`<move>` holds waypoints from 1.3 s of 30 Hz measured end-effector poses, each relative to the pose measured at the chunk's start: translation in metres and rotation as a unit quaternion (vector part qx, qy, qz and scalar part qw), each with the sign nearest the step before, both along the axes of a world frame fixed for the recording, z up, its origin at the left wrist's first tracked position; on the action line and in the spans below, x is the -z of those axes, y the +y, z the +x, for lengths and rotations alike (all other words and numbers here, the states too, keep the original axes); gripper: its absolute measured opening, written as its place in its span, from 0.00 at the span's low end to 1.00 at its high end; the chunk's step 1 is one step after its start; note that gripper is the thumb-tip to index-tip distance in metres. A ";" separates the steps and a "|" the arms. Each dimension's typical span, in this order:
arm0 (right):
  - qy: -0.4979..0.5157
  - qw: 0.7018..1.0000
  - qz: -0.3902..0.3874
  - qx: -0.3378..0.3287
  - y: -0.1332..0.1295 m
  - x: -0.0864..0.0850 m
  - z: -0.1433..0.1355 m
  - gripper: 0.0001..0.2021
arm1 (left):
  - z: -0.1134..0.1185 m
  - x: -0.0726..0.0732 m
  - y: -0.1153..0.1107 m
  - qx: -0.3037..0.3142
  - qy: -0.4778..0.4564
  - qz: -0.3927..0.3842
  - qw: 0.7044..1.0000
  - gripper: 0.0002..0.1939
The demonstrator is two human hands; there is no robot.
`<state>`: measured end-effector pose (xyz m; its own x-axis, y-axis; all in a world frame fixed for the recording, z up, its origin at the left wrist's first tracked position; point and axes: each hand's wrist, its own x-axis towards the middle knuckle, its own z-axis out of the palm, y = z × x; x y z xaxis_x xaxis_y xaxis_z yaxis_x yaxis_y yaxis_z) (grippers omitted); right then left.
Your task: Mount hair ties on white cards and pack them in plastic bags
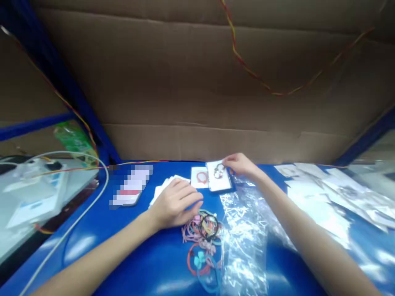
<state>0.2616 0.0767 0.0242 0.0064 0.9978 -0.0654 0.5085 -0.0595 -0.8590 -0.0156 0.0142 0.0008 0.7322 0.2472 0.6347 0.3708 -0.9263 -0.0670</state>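
Observation:
My right hand (pixel 238 164) pinches the upper right edge of a white card (pixel 212 183) with a dark hair tie (pixel 219 171) lying on it. Just left of it is another white card with a coral hair tie (pixel 202 177). My left hand (pixel 177 202) hovers loosely, fingers a little bent and apart, nothing visible in them. Partly hidden behind it is a fanned stack of white cards (pixel 165 186). Below its fingertips lies a pile of colourful hair ties (pixel 202 226), with a blue one (pixel 207 283) nearest me.
Clear plastic bags (pixel 245 246) lie right of the pile, under my right forearm. More cards and bagged pieces (pixel 321 197) spread over the right side. A phone (pixel 132 187), partly pixelated, rests at left. A white cable (pixel 83 213) crosses the left edge; cardboard (pixel 191 82) closes the back.

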 end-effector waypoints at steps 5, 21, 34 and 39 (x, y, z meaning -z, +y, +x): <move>0.025 0.998 -0.058 -0.006 0.002 0.011 -0.010 0.13 | -0.003 -0.003 0.007 -0.017 0.056 0.037 0.998 0.05; -0.088 0.989 0.037 -0.115 0.000 0.031 -0.029 0.36 | -0.049 -0.009 0.016 -0.085 0.087 -0.116 0.986 0.11; -0.228 0.951 0.109 -0.180 -0.029 0.004 -0.040 0.31 | -0.065 0.000 0.027 -0.133 0.155 -0.231 0.951 0.31; -0.240 0.932 0.068 -0.265 -0.043 -0.030 -0.030 0.20 | -0.065 -0.003 0.027 -0.152 0.157 -0.240 0.946 0.27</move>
